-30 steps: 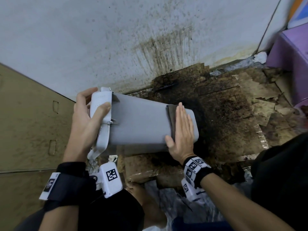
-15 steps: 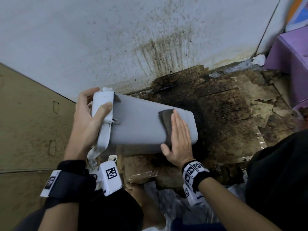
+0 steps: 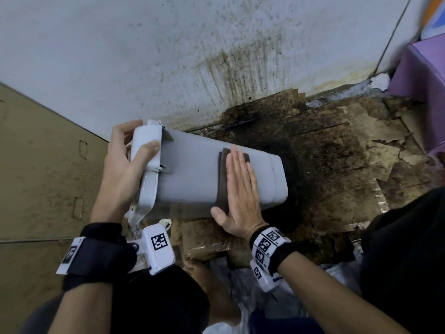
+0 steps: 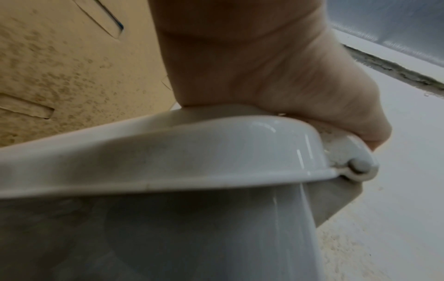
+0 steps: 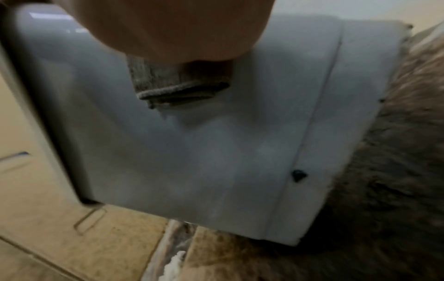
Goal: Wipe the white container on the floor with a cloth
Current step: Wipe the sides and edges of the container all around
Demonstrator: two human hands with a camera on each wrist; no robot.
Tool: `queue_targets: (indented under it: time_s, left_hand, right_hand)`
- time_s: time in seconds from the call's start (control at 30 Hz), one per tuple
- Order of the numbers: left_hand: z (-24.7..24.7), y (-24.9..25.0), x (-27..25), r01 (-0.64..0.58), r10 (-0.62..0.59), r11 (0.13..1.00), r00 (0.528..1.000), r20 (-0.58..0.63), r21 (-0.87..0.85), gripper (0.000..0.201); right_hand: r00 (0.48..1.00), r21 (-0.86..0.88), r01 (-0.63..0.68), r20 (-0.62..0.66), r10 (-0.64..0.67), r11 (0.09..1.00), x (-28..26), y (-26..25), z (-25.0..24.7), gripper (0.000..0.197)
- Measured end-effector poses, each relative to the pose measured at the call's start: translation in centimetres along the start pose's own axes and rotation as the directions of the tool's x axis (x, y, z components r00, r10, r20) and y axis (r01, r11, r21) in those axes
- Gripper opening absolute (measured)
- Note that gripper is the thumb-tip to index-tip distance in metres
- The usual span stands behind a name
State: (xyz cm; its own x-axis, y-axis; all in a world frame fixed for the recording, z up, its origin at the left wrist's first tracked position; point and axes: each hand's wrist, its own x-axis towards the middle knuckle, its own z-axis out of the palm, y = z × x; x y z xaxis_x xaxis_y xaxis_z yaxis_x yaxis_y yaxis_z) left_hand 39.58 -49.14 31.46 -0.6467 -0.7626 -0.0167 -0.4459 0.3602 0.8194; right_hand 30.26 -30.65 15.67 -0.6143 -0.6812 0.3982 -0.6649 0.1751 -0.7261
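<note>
The white container [image 3: 192,174] is held on its side above the dirty floor, lid end to the left. My left hand [image 3: 125,169] grips the lid end [image 4: 216,152], thumb over the top and fingers round the back. My right hand [image 3: 240,189] lies flat with straight fingers on a folded dark grey cloth [image 3: 222,179], pressing it against the container's upper side [image 5: 216,152] near the base end. In the right wrist view the cloth [image 5: 177,85] sticks out from under the palm.
A stained white wall [image 3: 216,56] stands behind. Dirty, torn brown cardboard [image 3: 337,153] covers the floor on the right. A tan cardboard panel [image 3: 43,165] is on the left, a purple box [image 3: 423,75] at the far right. My knees are at the bottom.
My right hand has slid the cloth leftward along the container's side, away from the base end. The left hand keeps its grip on the lid end.
</note>
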Motion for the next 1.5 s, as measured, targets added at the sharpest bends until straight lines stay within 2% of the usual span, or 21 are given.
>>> queue_targets:
  time_s: [0.07, 0.27, 0.4, 0.53, 0.63, 0.7, 0.8, 0.87, 1.03, 1.13, 1.27, 1.4, 1.5]
  left_hand:
    - [-0.1, 0.0, -0.1, 0.0, 0.0, 1.0, 1.0, -0.003, -0.001, 0.068]
    - [0.1, 0.3, -0.2, 0.017, -0.017, 1.0, 1.0, -0.014, -0.012, 0.07]
    - [0.4, 0.4, -0.4, 0.016, -0.016, 1.0, 1.0, -0.007, -0.007, 0.069]
    - [0.4, 0.5, -0.4, -0.008, 0.008, 1.0, 1.0, 0.004, -0.002, 0.071]
    - [0.5, 0.6, -0.3, -0.013, 0.013, 1.0, 1.0, 0.006, -0.004, 0.072]
    - [0.7, 0.7, -0.2, -0.014, 0.014, 1.0, 1.0, 0.005, -0.005, 0.073]
    - [1.1, 0.8, 0.0, -0.009, 0.009, 1.0, 1.0, -0.005, -0.009, 0.074]
    - [1.4, 0.9, 0.1, -0.008, 0.008, 1.0, 1.0, -0.016, -0.001, 0.073]
    - [1.4, 0.6, 0.4, 0.004, -0.002, 1.0, 0.999, -0.044, 0.026, 0.066]
    - [1.5, 0.6, 0.3, 0.003, -0.002, 0.999, 0.999, -0.047, 0.039, 0.067]
    - [1.6, 0.7, 0.2, 0.0, 0.002, 0.999, 0.999, -0.045, 0.04, 0.068]
    - [1.7, 0.7, 0.3, 0.0, 0.002, 0.999, 0.999, -0.042, 0.045, 0.068]
    - [1.7, 1.0, 0.2, -0.012, 0.014, 0.999, 0.999, -0.049, 0.036, 0.072]
  right_hand:
    - [1.0, -0.026, 0.008, 0.001, -0.008, 1.0, -0.8, 1.7, -0.1, 0.097]
    - [0.991, -0.063, -0.13, -0.036, 0.128, 0.99, -2.8, 6.0, -1.2, 0.092]
    - [0.978, 0.002, -0.185, -0.095, 0.184, 0.983, -2.1, 3.7, -0.6, 0.086]
    - [0.963, 0.007, -0.249, -0.101, 0.248, 0.968, 0.0, 0.6, 0.1, 0.072]
    - [0.952, 0.009, -0.299, -0.064, 0.299, 0.954, 0.5, 0.9, 0.0, 0.071]
    - [0.931, 0.013, -0.358, -0.065, 0.358, 0.934, 0.2, 2.2, -0.2, 0.073]
    - [0.86, 0.037, -0.506, -0.047, 0.508, 0.862, -0.1, 3.9, -0.6, 0.079]
    - [0.831, 0.06, -0.555, -0.005, 0.557, 0.829, -0.1, 4.4, -0.9, 0.081]
    - [0.81, 0.024, -0.586, -0.021, 0.586, 0.81, -0.3, 4.0, -0.9, 0.081]
    - [0.783, -0.071, -0.62, -0.117, 0.61, 0.782, -0.9, 3.2, -0.7, 0.078]
    - [0.782, -0.166, -0.62, -0.214, 0.586, 0.767, -1.1, 3.0, -0.4, 0.072]
    - [0.779, -0.075, -0.626, -0.104, 0.618, 0.776, -0.6, 3.6, -0.5, 0.082]
    - [0.805, -0.017, -0.592, -0.056, 0.59, 0.806, -0.2, 4.9, -0.9, 0.085]
